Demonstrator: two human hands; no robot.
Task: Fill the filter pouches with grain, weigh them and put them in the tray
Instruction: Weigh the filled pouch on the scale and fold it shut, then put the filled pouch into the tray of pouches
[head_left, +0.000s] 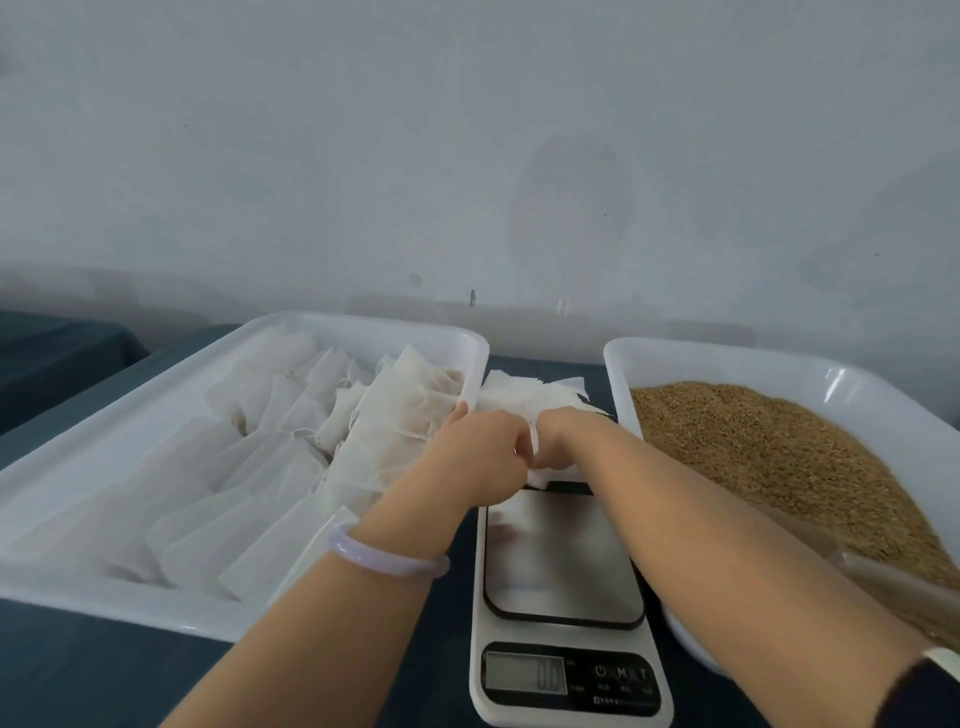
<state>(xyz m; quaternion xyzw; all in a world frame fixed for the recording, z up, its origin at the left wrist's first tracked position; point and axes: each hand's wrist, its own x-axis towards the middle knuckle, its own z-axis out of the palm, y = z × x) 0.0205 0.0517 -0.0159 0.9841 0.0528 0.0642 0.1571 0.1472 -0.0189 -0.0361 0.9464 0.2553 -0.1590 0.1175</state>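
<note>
My left hand (475, 449) and my right hand (563, 436) meet just beyond the far end of the kitchen scale (563, 551), and both pinch a white filter pouch (550, 474) between them. A loose heap of empty pouches (535, 392) lies behind my hands, between the two trays. The white tray on the left (130, 426) holds several filled pouches (363, 415) laid in rows. On the right, another white tray (727, 364) is heaped with brown grain (769, 447). The scale's platform is bare and its display (524, 674) shows a faint reading.
A scoop handle (893, 587) pokes out of the grain near my right forearm. The trays and scale sit on a dark blue tabletop (78, 670) against a pale wall. I wear a lilac bangle (387, 558) on the left wrist and a watch (930, 680) on the right.
</note>
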